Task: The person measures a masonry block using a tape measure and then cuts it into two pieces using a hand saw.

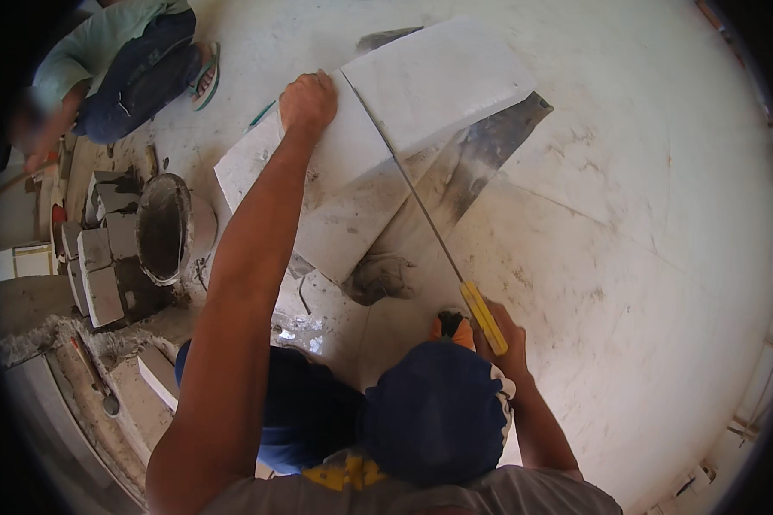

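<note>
A white, aerated-looking block (442, 77) lies at a slant across another pale block (343, 227). My left hand (309, 99) is closed at the upper block's far edge, left of the cut line, fingers curled over it. In my right hand (505, 339) is the yellow handle of a handsaw (483, 316). Its long thin blade runs from the handle up and left across the upper block, with the tip by the far edge. Beneath the blocks sits a dark, dusty board-like piece (502, 146). My right fingers are partly hidden by the handle.
A mortar-stained bucket (199, 225) stands at left, beside several grey block pieces (100, 279). Another person (137, 73) crouches at the upper left. A trowel-like tool (109, 402) lies low on the left. My knee (434, 412) is close below the saw.
</note>
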### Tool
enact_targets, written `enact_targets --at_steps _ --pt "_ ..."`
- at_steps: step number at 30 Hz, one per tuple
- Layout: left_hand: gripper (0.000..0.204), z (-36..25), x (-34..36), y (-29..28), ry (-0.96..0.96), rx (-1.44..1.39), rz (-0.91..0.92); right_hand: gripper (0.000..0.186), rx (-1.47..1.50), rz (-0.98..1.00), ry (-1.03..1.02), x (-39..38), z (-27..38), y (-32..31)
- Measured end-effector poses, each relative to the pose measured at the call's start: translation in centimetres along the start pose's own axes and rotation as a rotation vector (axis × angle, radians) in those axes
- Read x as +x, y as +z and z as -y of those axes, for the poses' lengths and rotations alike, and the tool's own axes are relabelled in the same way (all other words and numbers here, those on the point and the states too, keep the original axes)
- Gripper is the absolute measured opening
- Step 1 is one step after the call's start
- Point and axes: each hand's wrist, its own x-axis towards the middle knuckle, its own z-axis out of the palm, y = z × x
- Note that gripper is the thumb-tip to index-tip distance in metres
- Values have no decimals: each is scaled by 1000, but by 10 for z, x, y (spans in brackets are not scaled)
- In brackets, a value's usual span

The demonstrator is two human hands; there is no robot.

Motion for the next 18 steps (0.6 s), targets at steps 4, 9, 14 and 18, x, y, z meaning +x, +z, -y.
enact_targets --at_steps 4,9,14,18 --pt "60 4 7 18 44 -43 7 24 36 -6 -126 147 26 45" --pt "58 8 5 2 42 -30 11 32 37 12 -30 61 12 32" --pt "58 7 3 10 63 14 -68 38 -21 54 32 13 -5 10" --pt "57 15 19 22 163 45 -102 19 133 -119 -197 157 27 59"
